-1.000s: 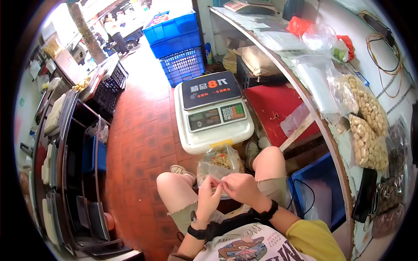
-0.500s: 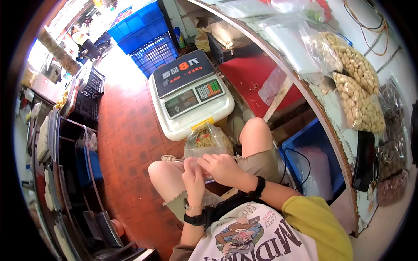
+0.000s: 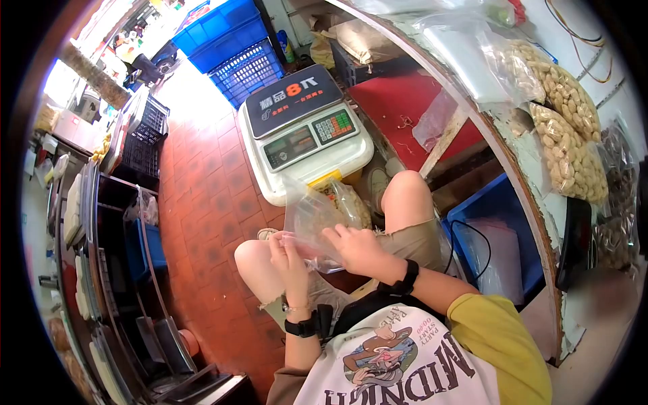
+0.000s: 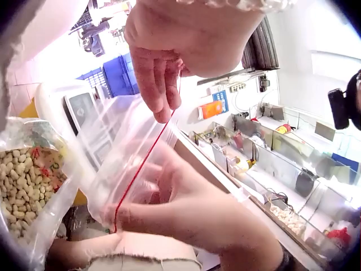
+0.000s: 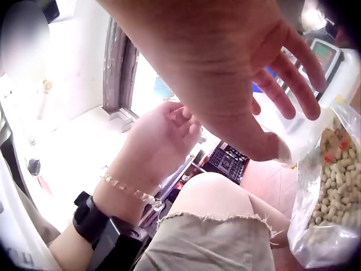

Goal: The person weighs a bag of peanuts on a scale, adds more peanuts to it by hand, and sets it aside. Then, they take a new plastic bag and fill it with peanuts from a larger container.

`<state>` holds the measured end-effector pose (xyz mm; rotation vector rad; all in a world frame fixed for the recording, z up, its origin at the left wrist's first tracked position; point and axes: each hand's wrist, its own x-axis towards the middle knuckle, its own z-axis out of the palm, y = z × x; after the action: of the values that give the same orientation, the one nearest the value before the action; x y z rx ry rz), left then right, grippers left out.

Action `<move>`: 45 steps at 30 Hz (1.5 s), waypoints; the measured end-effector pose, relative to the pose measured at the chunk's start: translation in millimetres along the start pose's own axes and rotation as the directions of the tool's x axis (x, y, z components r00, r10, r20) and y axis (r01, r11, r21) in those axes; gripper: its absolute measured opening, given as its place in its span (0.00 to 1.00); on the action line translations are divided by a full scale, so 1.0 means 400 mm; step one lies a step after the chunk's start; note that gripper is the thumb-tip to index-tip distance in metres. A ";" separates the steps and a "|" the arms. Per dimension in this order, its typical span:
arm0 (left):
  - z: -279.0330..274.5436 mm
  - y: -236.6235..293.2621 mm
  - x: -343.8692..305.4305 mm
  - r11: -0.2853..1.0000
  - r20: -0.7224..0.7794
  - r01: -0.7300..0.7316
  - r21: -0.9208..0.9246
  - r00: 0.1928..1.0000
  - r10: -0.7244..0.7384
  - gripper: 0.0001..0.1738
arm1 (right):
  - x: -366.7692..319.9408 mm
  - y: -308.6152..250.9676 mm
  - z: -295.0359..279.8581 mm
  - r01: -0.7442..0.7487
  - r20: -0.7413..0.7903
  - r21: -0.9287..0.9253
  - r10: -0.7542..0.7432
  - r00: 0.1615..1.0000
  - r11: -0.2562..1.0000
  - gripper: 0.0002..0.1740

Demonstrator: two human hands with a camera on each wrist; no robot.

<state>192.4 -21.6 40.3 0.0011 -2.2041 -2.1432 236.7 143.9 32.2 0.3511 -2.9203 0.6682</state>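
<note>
A clear plastic bag [image 3: 307, 216] with a red line along its edge is spread between the two hands. My left hand [image 3: 290, 266] pinches that edge; in the left wrist view the left hand [image 4: 180, 39] is at the upper end of the red line [image 4: 144, 164]. My right hand [image 3: 361, 253] touches the bag on its other side, thumb and fingers apart, with film over the thumb tip in the right wrist view. Whether those fingers are inside the bag, I cannot tell. Beyond it stands a clear bag of pale peanuts [image 4: 25, 183] with red bits.
A scale [image 3: 297, 121] sits on a white lidded box [image 3: 270, 182] ahead. Blue crates [image 3: 246, 71] are stacked behind it. On the right, a counter [image 3: 516, 158] carries bagged peanuts [image 3: 570, 155], with a blue bin [image 3: 530, 253] underneath. Shelving [image 3: 111, 270] stands left.
The hands, close together before, have moved apart, and the clear bag now stands spread out between them. The right hand's fingers have loosened. The head view has shifted slightly.
</note>
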 end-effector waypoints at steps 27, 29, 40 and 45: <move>0.065 -0.528 -0.224 0.951 0.959 -0.278 0.131 -0.208 -0.193 0.30 | 0.073 0.111 0.049 -0.070 -0.088 0.888 0.318 0.944 0.454 0.10; 0.097 -0.411 -0.152 0.926 0.867 -0.259 0.275 -0.349 -0.355 0.27 | 0.078 0.106 0.056 -0.082 -0.072 0.884 0.306 0.949 0.461 0.10; 0.062 0.065 0.116 0.241 0.558 -0.617 0.749 0.390 -0.733 0.23 | 0.051 0.111 -0.015 -0.011 -0.341 0.272 0.107 0.934 0.962 0.09; -0.061 0.107 -0.080 0.230 0.814 -0.782 0.580 0.542 -0.209 0.19 | -0.036 0.173 -0.076 -0.051 -0.459 0.106 0.094 0.884 0.993 0.07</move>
<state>227.6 -43.1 82.0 -1.4876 -3.0615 -0.1209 235.1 220.8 28.3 0.0719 -2.4593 0.7737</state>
